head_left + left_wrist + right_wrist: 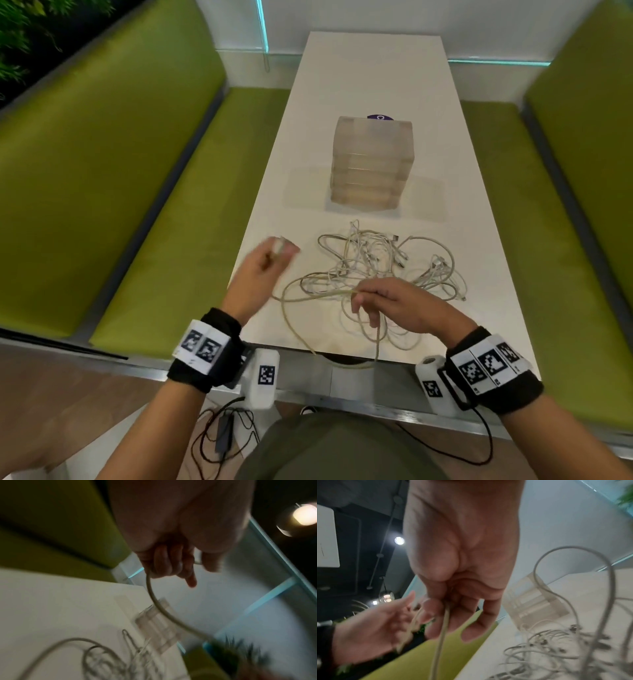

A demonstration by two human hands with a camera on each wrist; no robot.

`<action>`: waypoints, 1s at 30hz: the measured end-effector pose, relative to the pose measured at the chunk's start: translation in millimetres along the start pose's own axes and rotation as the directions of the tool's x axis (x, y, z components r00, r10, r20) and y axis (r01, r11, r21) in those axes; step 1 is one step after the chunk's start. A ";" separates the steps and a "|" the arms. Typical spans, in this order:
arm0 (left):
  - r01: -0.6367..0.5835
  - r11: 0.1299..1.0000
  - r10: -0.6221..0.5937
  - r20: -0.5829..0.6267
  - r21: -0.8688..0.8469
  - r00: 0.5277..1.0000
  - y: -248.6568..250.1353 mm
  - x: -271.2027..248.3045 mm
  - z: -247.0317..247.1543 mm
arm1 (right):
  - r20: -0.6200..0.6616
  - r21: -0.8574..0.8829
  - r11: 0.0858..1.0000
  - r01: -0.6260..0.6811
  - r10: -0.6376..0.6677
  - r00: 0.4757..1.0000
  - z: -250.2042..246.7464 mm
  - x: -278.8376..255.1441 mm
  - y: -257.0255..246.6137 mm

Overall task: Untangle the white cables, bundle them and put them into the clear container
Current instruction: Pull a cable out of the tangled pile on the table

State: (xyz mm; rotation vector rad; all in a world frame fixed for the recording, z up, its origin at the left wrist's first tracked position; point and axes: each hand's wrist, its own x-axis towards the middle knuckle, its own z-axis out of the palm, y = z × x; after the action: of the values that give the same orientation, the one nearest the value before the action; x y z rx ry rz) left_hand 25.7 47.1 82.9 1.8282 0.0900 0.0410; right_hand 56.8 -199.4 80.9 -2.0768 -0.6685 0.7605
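Note:
A tangle of white cables (380,270) lies on the white table (373,78), in front of the clear container (371,164). My left hand (270,257), blurred and raised at the table's left edge, grips one end of a cable (154,599) with curled fingers (164,563). That same cable (318,295) runs right to my right hand (376,301), which pinches it between thumb and fingers (436,609). From there the cable (440,639) drops in a loop over the table's near edge. In the right wrist view the cable pile (556,649) and the container (534,601) lie to the right.
Green benches (144,192) run along both sides of the table. A purple disc (380,117) peeks out behind the container. Black leads and a small box (224,435) lie on the floor by my knees.

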 end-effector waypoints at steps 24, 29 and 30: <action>0.018 0.900 0.079 0.205 -0.436 0.976 9.5 -19.5 53.8 | -0.145 0.656 0.743 0.135 -0.051 0.988 21.7 20.0 -39.0; -0.041 0.913 0.054 0.021 -0.406 0.998 11.6 -16.5 37.8 | -0.012 0.449 0.892 0.047 -0.047 0.999 15.4 16.1 -31.7; -0.056 0.890 0.025 -0.074 -0.452 0.997 12.8 -14.2 29.8 | 0.019 0.344 0.939 0.020 -0.029 0.999 11.6 14.4 -25.3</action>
State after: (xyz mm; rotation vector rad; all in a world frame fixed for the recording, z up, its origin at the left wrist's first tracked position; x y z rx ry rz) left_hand 14.3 13.9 88.0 1.3576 0.0814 0.1411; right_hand 53.4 -170.2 91.9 -1.7399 -0.5298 0.8250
